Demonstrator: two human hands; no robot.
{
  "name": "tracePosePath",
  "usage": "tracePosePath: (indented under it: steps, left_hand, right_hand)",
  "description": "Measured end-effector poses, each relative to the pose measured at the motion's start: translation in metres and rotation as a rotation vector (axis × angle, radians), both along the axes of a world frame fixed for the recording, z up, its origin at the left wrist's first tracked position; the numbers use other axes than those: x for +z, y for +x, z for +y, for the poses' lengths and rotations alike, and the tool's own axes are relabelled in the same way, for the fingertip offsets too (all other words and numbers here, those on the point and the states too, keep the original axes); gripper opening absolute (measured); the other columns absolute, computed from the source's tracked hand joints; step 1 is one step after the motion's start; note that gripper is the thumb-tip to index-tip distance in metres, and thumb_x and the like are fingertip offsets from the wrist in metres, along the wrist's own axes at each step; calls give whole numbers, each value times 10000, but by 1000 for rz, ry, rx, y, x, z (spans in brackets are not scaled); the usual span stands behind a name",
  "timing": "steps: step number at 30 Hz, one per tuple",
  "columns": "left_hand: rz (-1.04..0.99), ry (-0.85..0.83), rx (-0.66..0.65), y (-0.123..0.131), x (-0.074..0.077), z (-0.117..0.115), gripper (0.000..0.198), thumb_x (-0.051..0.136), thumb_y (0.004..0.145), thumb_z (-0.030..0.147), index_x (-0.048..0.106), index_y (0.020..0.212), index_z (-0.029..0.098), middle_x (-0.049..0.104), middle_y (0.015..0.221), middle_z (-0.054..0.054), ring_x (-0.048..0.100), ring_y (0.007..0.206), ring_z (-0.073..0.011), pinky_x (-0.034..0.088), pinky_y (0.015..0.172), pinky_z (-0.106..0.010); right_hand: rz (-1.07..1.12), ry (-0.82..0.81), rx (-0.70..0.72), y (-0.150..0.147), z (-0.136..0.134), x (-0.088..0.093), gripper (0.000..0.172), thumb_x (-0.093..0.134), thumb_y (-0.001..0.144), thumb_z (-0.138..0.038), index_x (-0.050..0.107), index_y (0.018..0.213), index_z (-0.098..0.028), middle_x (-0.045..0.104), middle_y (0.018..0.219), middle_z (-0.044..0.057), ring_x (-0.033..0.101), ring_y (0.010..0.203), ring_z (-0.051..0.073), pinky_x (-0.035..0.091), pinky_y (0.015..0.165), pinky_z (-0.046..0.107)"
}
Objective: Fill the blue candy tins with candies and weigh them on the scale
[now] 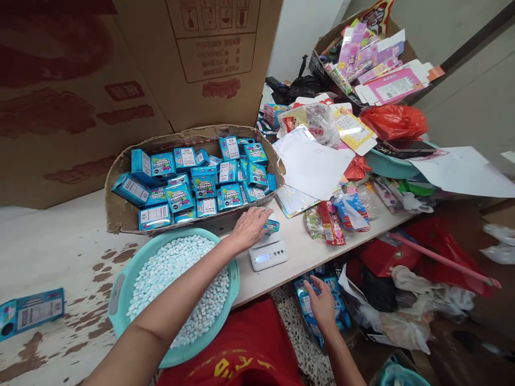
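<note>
My left hand (250,229) reaches across a basin and curls its fingers against a small blue candy box (272,225) on the white digital scale (269,256). The thumb side of this grip is hidden. Below the table edge, my right hand (322,301) has its fingers apart, over a lower pile of blue candy boxes (304,305). The turquoise basin (234,292) under my left forearm holds pale blue and white candies (173,262). Just behind it, a cut-down cardboard tray (115,212) contains several blue candy boxes (204,182).
A large cardboard carton (217,107) stands behind the tray. Papers (316,163) and candy packets (333,222) lie to the right. One blue box (36,311) rests at far left. A phone (408,147) sits at right, and bags (418,289) crowd the space below the table.
</note>
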State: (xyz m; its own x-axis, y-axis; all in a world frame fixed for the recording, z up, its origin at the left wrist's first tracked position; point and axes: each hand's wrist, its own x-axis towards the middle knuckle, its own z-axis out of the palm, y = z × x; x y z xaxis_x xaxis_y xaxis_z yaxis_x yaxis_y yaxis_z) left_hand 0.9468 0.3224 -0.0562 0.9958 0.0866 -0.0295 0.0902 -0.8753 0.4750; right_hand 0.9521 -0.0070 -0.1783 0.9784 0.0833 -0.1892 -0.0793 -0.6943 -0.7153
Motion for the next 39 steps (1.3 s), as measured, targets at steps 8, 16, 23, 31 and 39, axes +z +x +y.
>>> tracePosePath:
  steps: [8,16,23,31,39]
  left_hand:
    - [-198,129,279,-66,-6,31,296,400,933,366,610,864,170,632,849,-71,565,859,-198,418,766,-326]
    - [172,40,481,-185,-61,16,262,414,910,386,574,980,191,616,966,-70,560,911,-222,428,777,-333]
    - [-72,-728,958,-188,-61,26,212,540,777,426,523,736,219,560,628,18,535,568,-137,372,518,-227]
    - [-348,-1923,1216,-189,-5,38,332,659,693,391,419,598,183,453,444,49,328,313,-50,213,328,-170]
    - [-846,-1542,1077,-172,48,17,327,673,732,292,435,547,164,481,510,35,518,491,-88,401,489,-204]
  right_hand:
    - [-4,86,39,7,26,17,535,586,674,-607,643,949,-152,589,1015,125,590,930,258,526,796,383]
    - [-56,284,127,32,102,43,640,655,693,-538,510,1187,-157,536,1214,141,542,1081,247,491,878,390]
    - [-53,383,383,55,199,73,518,731,594,-541,593,918,-162,629,855,52,595,797,214,495,784,387]
    - [-228,401,824,-45,205,142,307,690,790,-387,572,1010,-210,604,923,41,592,840,186,488,732,297]
    - [-340,349,995,-97,228,139,247,637,843,-338,545,1029,-205,607,924,60,585,863,213,474,724,325]
